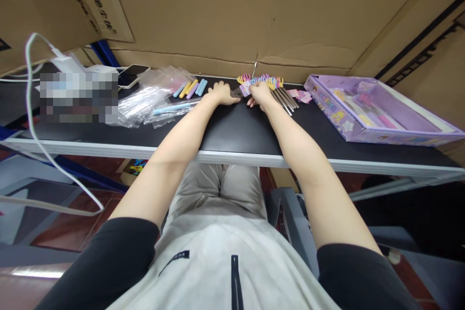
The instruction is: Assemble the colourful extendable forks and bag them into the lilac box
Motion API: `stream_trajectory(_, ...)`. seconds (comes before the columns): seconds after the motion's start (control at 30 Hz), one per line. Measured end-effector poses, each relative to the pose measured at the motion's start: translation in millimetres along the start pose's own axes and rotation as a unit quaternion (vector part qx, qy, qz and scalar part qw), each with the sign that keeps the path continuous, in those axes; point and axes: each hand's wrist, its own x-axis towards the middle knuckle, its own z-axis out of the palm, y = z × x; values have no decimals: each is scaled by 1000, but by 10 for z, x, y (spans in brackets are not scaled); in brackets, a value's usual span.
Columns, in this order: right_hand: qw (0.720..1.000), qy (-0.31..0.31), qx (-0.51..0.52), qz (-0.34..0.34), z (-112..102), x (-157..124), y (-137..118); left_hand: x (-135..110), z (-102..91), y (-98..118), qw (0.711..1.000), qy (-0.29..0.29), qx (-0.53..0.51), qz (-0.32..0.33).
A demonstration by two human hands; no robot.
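Note:
Both arms reach across a black table (232, 131) toward its far edge. My left hand (223, 93) rests palm down on the tabletop, fingers together and pointing right. My right hand (259, 93) is closed on a small pink card or packet (245, 88) at the end of a row of scissors with coloured handles (269, 82). The scissors' metal blades (286, 99) fan out just right of that hand. The two hands almost meet at the pink packet.
Clear plastic bags (148, 99) and pastel pens (191, 88) lie left of the hands. A purple stationery box (363, 106) sits at the right, small pink cards (300, 95) beside it. A phone (132, 75), a white charger (65, 63) and its cable are far left. Cardboard walls stand behind.

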Motion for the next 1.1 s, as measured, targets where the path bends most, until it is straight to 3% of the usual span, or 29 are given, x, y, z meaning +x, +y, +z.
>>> stream_trajectory(0.1,1000,9,3,5,10,7,5,-67,-16,-27,1000,-4,-8,-29)
stream_trajectory(0.33,1000,16,21,5,18,-39,-23,1,29,-212,997,21,-47,54)
stream_trajectory(0.73,999,38,13,6,28,42,35,93,99,-280,986,58,-122,94)
stream_trajectory(0.9,999,41,5,-7,24,66,52,87,80,-222,970,57,-231,59)
stream_trajectory(1.1,999,33,37,-16,-33,40,-18,128,68,-164,953,99,-284,24)
